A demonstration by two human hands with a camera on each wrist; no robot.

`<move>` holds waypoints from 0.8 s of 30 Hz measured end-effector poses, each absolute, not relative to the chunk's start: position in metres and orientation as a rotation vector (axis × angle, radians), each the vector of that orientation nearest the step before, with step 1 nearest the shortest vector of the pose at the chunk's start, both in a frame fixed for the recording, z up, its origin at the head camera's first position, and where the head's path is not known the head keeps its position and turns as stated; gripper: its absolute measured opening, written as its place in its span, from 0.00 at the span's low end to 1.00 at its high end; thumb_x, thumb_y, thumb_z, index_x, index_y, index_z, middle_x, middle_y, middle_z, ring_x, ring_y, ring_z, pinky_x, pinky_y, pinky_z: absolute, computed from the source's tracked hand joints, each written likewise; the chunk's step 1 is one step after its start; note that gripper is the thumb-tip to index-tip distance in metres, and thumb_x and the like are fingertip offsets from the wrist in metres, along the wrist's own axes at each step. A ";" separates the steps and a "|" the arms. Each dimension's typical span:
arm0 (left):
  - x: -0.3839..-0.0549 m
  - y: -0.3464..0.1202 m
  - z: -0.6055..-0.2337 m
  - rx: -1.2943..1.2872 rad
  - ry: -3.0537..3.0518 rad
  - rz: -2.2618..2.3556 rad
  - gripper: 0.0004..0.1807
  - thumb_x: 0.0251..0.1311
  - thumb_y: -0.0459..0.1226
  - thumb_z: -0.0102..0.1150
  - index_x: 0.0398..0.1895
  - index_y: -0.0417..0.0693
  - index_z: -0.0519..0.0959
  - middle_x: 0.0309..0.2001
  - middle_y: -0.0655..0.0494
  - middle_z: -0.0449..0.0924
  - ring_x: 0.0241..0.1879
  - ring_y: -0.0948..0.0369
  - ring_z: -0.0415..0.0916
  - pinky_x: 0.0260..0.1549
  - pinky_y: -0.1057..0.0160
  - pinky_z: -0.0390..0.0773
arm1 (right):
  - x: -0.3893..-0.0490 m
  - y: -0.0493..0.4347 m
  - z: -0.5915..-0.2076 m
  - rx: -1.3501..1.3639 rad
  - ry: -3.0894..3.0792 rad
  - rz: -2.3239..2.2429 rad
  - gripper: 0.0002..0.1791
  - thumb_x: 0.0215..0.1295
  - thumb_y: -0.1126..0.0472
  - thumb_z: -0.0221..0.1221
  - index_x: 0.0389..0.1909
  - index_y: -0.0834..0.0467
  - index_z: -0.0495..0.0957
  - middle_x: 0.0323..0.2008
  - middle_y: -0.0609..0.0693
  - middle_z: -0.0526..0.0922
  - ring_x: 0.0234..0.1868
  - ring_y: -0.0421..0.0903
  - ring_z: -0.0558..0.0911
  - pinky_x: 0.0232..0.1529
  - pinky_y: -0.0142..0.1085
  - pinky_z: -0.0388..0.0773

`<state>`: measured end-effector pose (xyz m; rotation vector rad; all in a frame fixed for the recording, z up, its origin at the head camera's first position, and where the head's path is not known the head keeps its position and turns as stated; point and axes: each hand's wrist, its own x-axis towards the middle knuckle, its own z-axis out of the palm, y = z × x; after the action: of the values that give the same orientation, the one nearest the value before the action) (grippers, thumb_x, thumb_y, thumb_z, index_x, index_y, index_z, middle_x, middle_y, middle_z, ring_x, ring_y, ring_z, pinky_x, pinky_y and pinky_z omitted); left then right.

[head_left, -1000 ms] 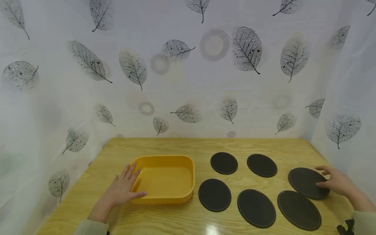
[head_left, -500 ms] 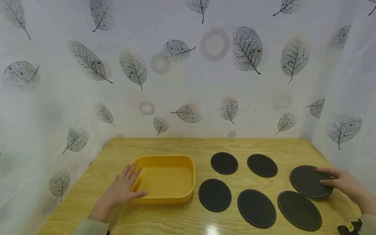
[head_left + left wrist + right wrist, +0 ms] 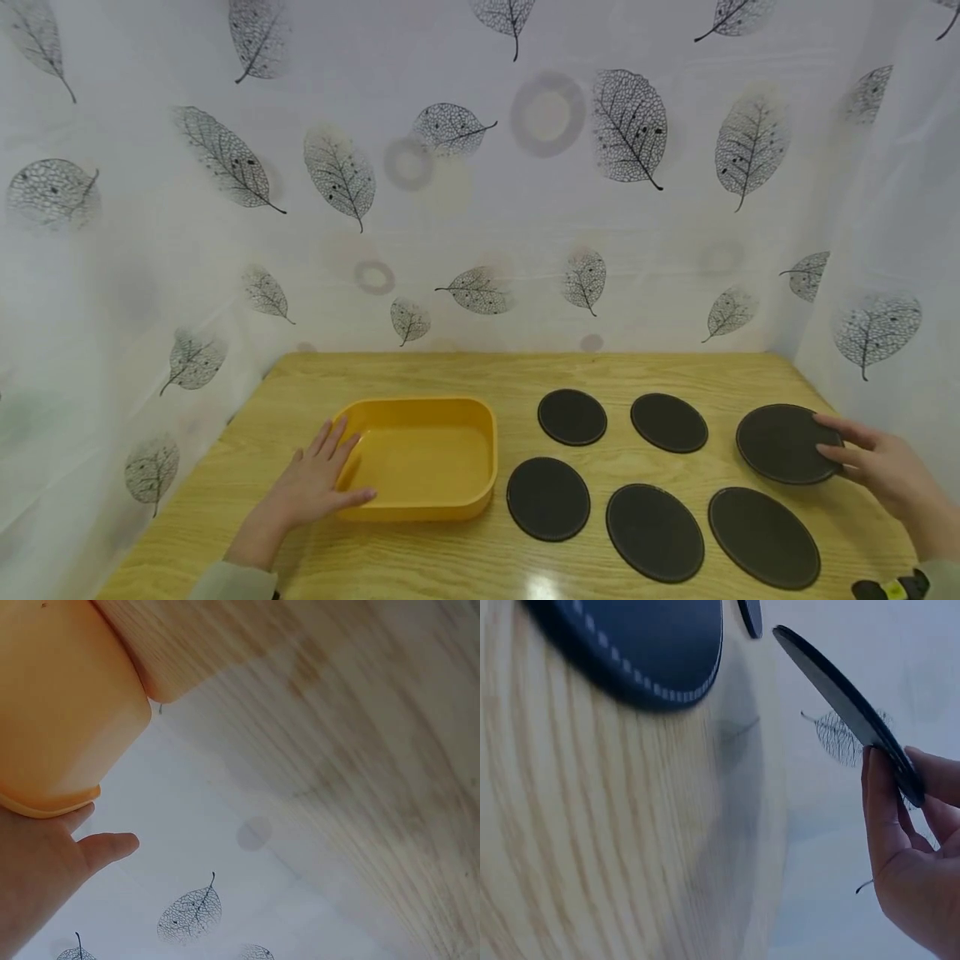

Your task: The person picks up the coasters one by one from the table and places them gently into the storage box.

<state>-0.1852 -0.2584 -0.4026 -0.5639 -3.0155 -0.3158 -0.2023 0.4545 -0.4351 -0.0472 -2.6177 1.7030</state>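
My right hand (image 3: 881, 467) pinches the right edge of a round black mat (image 3: 783, 443) and holds it lifted off the wooden table (image 3: 675, 371); the right wrist view shows the black mat (image 3: 840, 701) edge-on between thumb and fingers (image 3: 881, 817). My left hand (image 3: 318, 483) rests flat with straight fingers against the left rim of an empty yellow tub (image 3: 457, 412). The left wrist view shows the yellow tub (image 3: 60, 712) just above my left hand (image 3: 52, 862).
Several more black round mats lie flat on the table, such as one at the front right (image 3: 763, 537) and one at the back (image 3: 572, 417). A leaf-print white curtain (image 3: 480, 192) closes in the table on three sides.
The right hand has taken the far-right mat by its edge and lifted it up off the table. The left hand has stayed on the tub.
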 end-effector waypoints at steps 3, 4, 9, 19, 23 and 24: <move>-0.184 -0.259 -0.404 -0.553 -3.019 -0.308 0.48 0.49 0.63 0.49 0.64 0.37 0.57 0.66 0.37 0.41 0.64 0.41 0.39 0.45 0.30 0.52 | -0.210 0.455 -0.447 0.039 -2.402 1.926 0.28 0.58 0.61 0.58 0.60 0.43 0.65 0.55 0.36 0.61 0.39 0.18 0.68 0.35 0.24 0.74; -0.184 -0.260 -0.405 -0.551 -3.017 -0.304 0.48 0.49 0.63 0.49 0.64 0.37 0.57 0.66 0.37 0.41 0.64 0.41 0.39 0.45 0.30 0.52 | -0.212 0.453 -0.449 0.070 -2.334 1.994 0.28 0.57 0.63 0.58 0.59 0.44 0.67 0.50 0.31 0.63 0.40 0.20 0.70 0.35 0.24 0.74; -0.183 -0.261 -0.407 -0.543 -3.013 -0.318 0.48 0.49 0.63 0.49 0.64 0.37 0.56 0.66 0.37 0.41 0.64 0.41 0.39 0.45 0.30 0.50 | -0.207 0.414 -0.430 0.221 -2.097 2.292 0.25 0.60 0.73 0.51 0.54 0.45 0.72 0.46 0.34 0.66 0.41 0.28 0.74 0.36 0.27 0.74; -0.187 -0.261 -0.408 -0.568 -2.984 -0.249 0.48 0.49 0.63 0.48 0.65 0.38 0.55 0.67 0.39 0.42 0.64 0.41 0.40 0.47 0.30 0.47 | -0.199 0.332 -0.396 0.276 -1.930 2.522 0.23 0.61 0.75 0.48 0.48 0.45 0.74 0.56 0.44 0.65 0.42 0.32 0.76 0.37 0.29 0.74; -0.188 -0.261 -0.408 -0.565 -2.979 -0.246 0.48 0.49 0.63 0.49 0.65 0.38 0.55 0.67 0.39 0.42 0.64 0.42 0.39 0.48 0.30 0.45 | -0.203 0.304 -0.391 0.386 -1.822 2.637 0.23 0.60 0.77 0.48 0.48 0.49 0.75 0.44 0.39 0.74 0.43 0.38 0.77 0.37 0.31 0.75; -0.188 -0.261 -0.408 -0.565 -2.982 -0.246 0.48 0.49 0.63 0.48 0.65 0.39 0.55 0.67 0.39 0.42 0.64 0.42 0.39 0.48 0.30 0.44 | -0.204 0.297 -0.389 0.412 -1.807 2.659 0.23 0.60 0.77 0.47 0.48 0.50 0.75 0.45 0.40 0.74 0.43 0.39 0.77 0.37 0.31 0.75</move>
<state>-0.1877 -0.2611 -0.4083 -0.5645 -2.9819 -0.2458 -0.2036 0.2966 -0.3892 0.4120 -1.8069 2.6593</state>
